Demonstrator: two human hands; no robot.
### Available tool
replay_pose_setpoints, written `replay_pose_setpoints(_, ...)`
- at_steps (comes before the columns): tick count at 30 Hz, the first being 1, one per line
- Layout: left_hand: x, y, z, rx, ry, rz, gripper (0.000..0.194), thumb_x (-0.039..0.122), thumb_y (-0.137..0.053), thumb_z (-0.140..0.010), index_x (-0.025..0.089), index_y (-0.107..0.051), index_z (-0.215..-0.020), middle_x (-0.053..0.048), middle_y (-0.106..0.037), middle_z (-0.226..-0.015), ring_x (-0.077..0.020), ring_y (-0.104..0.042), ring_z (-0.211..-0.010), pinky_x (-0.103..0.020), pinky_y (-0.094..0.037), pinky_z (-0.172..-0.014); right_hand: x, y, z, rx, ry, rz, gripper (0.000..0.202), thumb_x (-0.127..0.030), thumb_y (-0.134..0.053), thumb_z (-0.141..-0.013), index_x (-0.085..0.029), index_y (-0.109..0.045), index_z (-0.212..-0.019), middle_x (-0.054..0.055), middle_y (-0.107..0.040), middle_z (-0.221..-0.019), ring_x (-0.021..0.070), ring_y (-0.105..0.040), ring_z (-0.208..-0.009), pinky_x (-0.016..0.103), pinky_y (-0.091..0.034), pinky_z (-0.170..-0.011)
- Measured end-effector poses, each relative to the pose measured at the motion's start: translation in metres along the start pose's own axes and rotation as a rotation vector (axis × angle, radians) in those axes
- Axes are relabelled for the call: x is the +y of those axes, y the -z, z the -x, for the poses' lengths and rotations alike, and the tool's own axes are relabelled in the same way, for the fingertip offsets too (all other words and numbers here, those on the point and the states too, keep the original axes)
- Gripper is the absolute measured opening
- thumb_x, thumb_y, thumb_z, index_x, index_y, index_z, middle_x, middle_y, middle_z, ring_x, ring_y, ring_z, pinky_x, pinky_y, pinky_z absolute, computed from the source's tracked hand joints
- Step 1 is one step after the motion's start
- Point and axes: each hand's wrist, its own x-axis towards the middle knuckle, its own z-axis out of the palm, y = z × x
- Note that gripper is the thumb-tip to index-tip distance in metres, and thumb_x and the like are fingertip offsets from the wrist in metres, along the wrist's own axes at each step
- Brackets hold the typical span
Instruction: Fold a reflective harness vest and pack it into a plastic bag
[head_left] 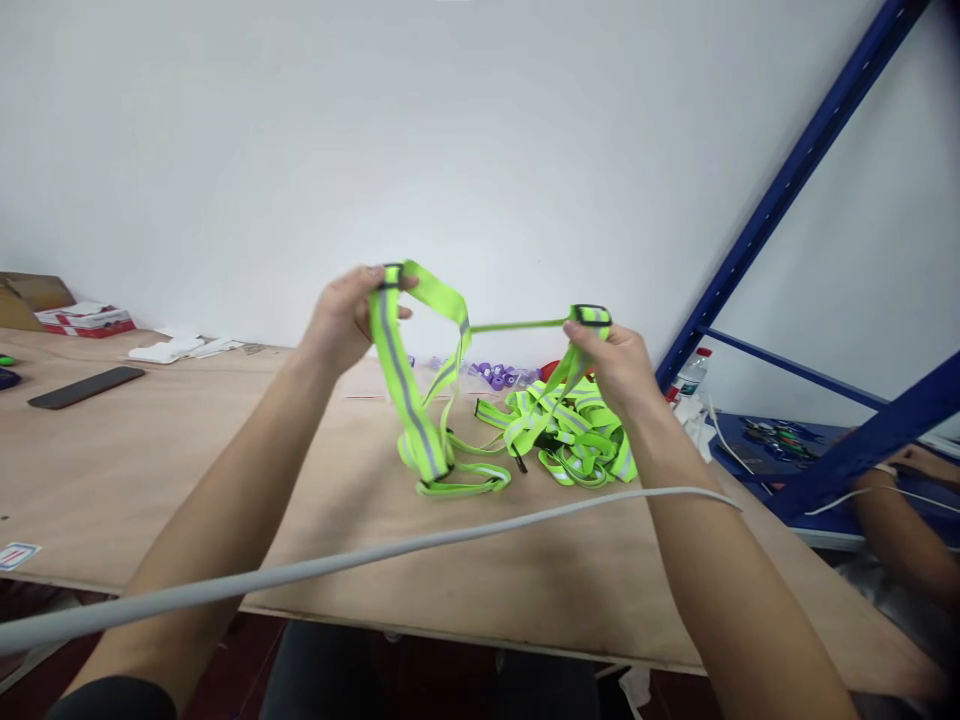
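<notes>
My left forearm [251,480] slants from the near left inward to the far side, and my right forearm [724,550] from the near right. Both wrists are raised. My left hand [341,320] pinches, thumb [364,279] pointing right, with fingertips [406,312] showing beyond. My right hand [624,368], well apart from it and slightly nearer, pinches too, its thumb angled left.

The pale brown worktop [172,430] carried a tangled pile of yellow-green straps [574,422], with small purple pieces [496,376] behind it. Leftward lay a dark flat bar [86,387], white papers [171,349], a red-and-white box [86,320] and, near the front edge, a label [16,556].
</notes>
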Motion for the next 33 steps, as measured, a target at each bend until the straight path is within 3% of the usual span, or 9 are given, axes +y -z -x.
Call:
replay_pose_setpoints(3,0.024,0.029,-0.006,0.063,0.007,-0.017,0.025,0.043,-0.075,-0.078,0.022,-0.062,-0.083,0.0,-0.077,-0.103,-0.015,-0.067,-0.07,-0.027,-0.051,-0.053,-0.01,0.019,-0.007,-0.077,0.022,-0.07,0.035,-0.042,-0.087,-0.062,-0.022,-0.06,-0.072,-0.005,-0.054,-0.06,0.0115,-0.048,-0.05,0.028,-0.041,-0.049)
replay_pose_setpoints(6,0.034,0.046,-0.01,0.056,0.016,0.001,0.026,0.04,-0.08,-0.076,0.021,-0.061,-0.078,0.0,-0.075,-0.083,-0.0086,-0.055,-0.051,-0.024,-0.043,-0.044,-0.015,0.03,-0.008,-0.284,-0.005,-0.185,0.039,-0.035,-0.089,-0.063,-0.023,-0.055,-0.074,-0.008,-0.048,-0.056,0.0096,-0.046,-0.049,0.026,-0.044,-0.051)
replay_pose_setpoints(11,0.039,0.054,-0.015,0.005,0.107,0.043,0.03,0.031,-0.083,-0.072,0.018,-0.057,-0.078,0.003,-0.062,-0.062,-0.004,-0.042,-0.04,-0.019,-0.035,-0.039,-0.014,0.043,-0.008,-0.67,-0.133,-0.253,0.044,-0.047,-0.088,-0.07,-0.023,-0.053,-0.078,-0.014,-0.035,-0.044,0.0028,-0.02,-0.033,0.019,-0.023,-0.036)
replay_pose_setpoints(14,0.046,0.056,-0.016,-0.069,0.176,0.047,0.032,0.031,-0.078,-0.079,0.018,-0.049,-0.073,0.007,-0.055,-0.058,-0.0015,-0.034,-0.037,-0.018,-0.031,-0.039,-0.014,0.047,-0.009,-0.787,-0.137,-0.237,0.047,-0.06,-0.082,-0.073,-0.023,-0.054,-0.077,-0.015,-0.029,-0.042,0.0027,-0.013,-0.031,0.02,-0.018,-0.034)
replay_pose_setpoints(17,0.051,0.059,-0.017,-0.168,0.224,0.011,0.036,0.033,-0.071,-0.088,0.019,-0.042,-0.071,0.01,-0.041,-0.05,-0.0018,-0.026,-0.036,-0.018,-0.026,-0.04,-0.019,0.045,-0.008,-0.707,-0.1,-0.251,0.043,-0.057,-0.08,-0.076,-0.023,-0.053,-0.072,-0.014,-0.027,-0.041,0.0036,-0.014,-0.032,0.021,-0.019,-0.035)
replay_pose_setpoints(21,0.058,0.068,-0.019,-0.343,0.277,-0.157,0.041,0.044,-0.07,-0.09,0.019,-0.043,-0.071,0.011,-0.028,-0.047,-0.0019,-0.015,-0.037,-0.019,-0.017,-0.039,-0.034,0.042,-0.009,-0.501,-0.071,-0.323,0.036,-0.041,-0.083,-0.069,-0.023,-0.052,-0.065,-0.008,-0.044,-0.049,0.0061,-0.029,-0.038,0.024,-0.025,-0.04)
replay_pose_setpoints(24,0.064,0.075,-0.02,-0.464,0.334,-0.295,0.049,0.054,-0.085,-0.071,0.019,-0.052,-0.077,0.009,-0.033,-0.05,-0.0028,-0.022,-0.041,-0.02,-0.013,-0.039,-0.039,0.047,-0.011,-0.357,-0.04,-0.329,0.031,-0.037,-0.082,-0.065,-0.024,-0.053,-0.063,-0.005,-0.053,-0.056,0.0088,-0.038,-0.043,0.026,-0.029,-0.043)
replay_pose_setpoints(27,0.072,0.078,-0.019,-0.578,0.351,-0.389,0.057,0.052,-0.093,-0.057,0.018,-0.055,-0.082,0.008,-0.039,-0.055,-0.0053,-0.029,-0.047,-0.02,-0.017,-0.041,-0.038,0.053,-0.014,-0.257,-0.018,-0.331,0.028,-0.034,-0.081,-0.064,-0.025,-0.055,-0.063,-0.003,-0.057,-0.058,0.011,-0.044,-0.046,0.027,-0.03,-0.043)
replay_pose_setpoints(33,0.076,0.062,-0.004,-0.634,0.167,-0.858,0.047,0.042,-0.083,-0.071,0.021,-0.062,-0.107,0.001,-0.059,-0.073,-0.0118,-0.047,-0.06,-0.023,-0.034,-0.052,-0.035,0.055,-0.011,-0.251,-0.034,-0.306,0.021,-0.035,-0.08,-0.059,-0.023,-0.063,-0.063,0.0,-0.065,-0.063,0.0114,-0.047,-0.046,0.027,-0.031,-0.041)
